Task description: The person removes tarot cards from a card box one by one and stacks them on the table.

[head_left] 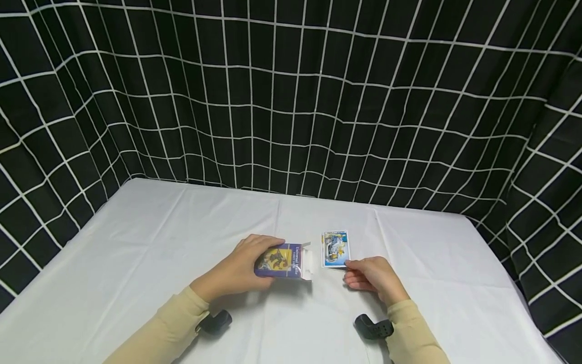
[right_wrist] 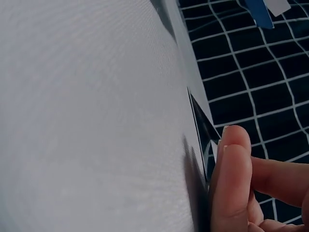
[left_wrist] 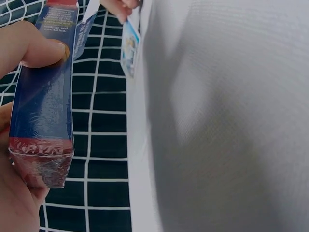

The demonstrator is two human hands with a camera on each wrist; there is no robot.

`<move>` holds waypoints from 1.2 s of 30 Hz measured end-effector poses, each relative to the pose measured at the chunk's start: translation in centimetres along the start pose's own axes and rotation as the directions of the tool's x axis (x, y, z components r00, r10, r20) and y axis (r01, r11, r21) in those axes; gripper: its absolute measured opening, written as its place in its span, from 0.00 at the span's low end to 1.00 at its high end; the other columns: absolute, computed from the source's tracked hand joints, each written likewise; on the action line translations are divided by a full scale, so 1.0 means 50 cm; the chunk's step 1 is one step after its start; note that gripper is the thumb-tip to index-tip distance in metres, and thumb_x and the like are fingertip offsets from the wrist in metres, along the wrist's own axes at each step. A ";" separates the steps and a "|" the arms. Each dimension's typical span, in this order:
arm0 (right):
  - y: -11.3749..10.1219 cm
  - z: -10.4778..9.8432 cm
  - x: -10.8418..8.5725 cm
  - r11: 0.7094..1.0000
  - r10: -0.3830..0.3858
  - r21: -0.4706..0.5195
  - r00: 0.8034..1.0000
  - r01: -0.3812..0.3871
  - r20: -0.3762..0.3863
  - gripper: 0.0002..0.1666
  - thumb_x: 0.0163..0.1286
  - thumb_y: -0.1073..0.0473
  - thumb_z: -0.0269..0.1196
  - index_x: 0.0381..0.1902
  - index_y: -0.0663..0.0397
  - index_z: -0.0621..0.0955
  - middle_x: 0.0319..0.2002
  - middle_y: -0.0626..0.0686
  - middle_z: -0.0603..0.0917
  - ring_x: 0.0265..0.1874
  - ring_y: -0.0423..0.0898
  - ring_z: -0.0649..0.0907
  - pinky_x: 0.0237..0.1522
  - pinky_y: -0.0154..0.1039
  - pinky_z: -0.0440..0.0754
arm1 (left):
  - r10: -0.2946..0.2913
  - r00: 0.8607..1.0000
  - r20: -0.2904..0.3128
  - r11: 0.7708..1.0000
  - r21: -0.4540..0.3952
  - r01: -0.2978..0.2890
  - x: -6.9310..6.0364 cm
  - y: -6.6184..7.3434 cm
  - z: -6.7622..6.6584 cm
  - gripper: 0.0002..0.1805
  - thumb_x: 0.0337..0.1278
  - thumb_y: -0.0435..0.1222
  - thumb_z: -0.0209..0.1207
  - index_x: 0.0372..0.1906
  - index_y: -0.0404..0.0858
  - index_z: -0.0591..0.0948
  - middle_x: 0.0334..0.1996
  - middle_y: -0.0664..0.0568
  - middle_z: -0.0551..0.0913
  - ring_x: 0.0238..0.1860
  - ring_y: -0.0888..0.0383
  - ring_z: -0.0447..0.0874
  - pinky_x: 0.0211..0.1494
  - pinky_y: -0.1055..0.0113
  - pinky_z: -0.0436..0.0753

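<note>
My left hand (head_left: 247, 265) grips a purple tarot card box (head_left: 279, 261) around its closed end, holding it just above the cloth. The box lies sideways, its open end and white flaps (head_left: 307, 260) facing right. In the left wrist view the thumb presses on the blue side of the box (left_wrist: 43, 104), which has clear wrap at its end. My right hand (head_left: 375, 277) pinches the lower right corner of a tarot card (head_left: 335, 248) with a blue and yellow picture. At its left edge another card shows beneath. The right wrist view shows the card (right_wrist: 205, 128) edge-on, close to the cloth.
A white cloth (head_left: 150, 283) covers the table. Black curtains with a white grid (head_left: 291, 101) stand behind it and at both sides. Dark wrist devices (head_left: 374, 327) sit at both sleeves.
</note>
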State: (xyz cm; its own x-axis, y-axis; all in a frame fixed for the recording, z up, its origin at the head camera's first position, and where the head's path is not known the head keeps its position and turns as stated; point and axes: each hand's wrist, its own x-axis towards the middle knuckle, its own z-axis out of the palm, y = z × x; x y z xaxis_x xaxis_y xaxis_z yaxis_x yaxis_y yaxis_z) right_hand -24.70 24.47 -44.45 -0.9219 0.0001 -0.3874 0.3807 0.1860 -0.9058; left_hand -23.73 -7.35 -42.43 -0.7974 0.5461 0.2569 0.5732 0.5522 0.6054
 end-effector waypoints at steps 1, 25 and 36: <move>0.000 0.000 -0.001 1.000 -0.002 -0.007 1.000 0.002 0.004 0.14 0.70 0.62 0.60 0.42 0.72 0.76 0.18 0.47 0.84 0.18 0.36 0.85 0.25 0.30 0.85 | 0.000 1.000 -0.002 1.000 0.002 0.000 0.001 0.000 0.000 0.43 0.42 0.36 0.71 0.70 0.44 0.71 0.66 0.48 0.75 0.67 0.49 0.69 0.72 0.45 0.66; -0.007 0.002 0.005 0.991 0.026 -0.130 1.000 -0.026 -0.006 0.10 0.69 0.61 0.60 0.34 0.65 0.76 0.14 0.45 0.80 0.12 0.34 0.79 0.20 0.28 0.81 | -0.001 1.000 -0.014 1.000 0.002 0.001 0.005 -0.001 -0.006 0.43 0.43 0.36 0.71 0.70 0.44 0.70 0.67 0.49 0.74 0.66 0.50 0.69 0.71 0.47 0.67; -0.005 0.009 0.001 0.986 0.003 -0.167 1.000 -0.002 0.004 0.11 0.69 0.61 0.60 0.33 0.66 0.76 0.14 0.45 0.80 0.12 0.35 0.79 0.19 0.28 0.81 | -0.005 1.000 -0.008 1.000 0.005 0.005 0.002 -0.004 -0.008 0.43 0.43 0.37 0.71 0.70 0.45 0.70 0.67 0.49 0.74 0.65 0.51 0.69 0.71 0.47 0.67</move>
State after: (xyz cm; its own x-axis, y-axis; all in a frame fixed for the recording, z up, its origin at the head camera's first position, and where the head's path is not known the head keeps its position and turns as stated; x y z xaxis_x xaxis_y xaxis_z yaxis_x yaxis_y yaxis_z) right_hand -24.81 23.97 -44.32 -0.9206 -0.0034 -0.3904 0.3650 0.3473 -0.8638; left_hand -24.00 -7.66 -42.22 -0.8016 0.5383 0.2603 0.5704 0.5577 0.6031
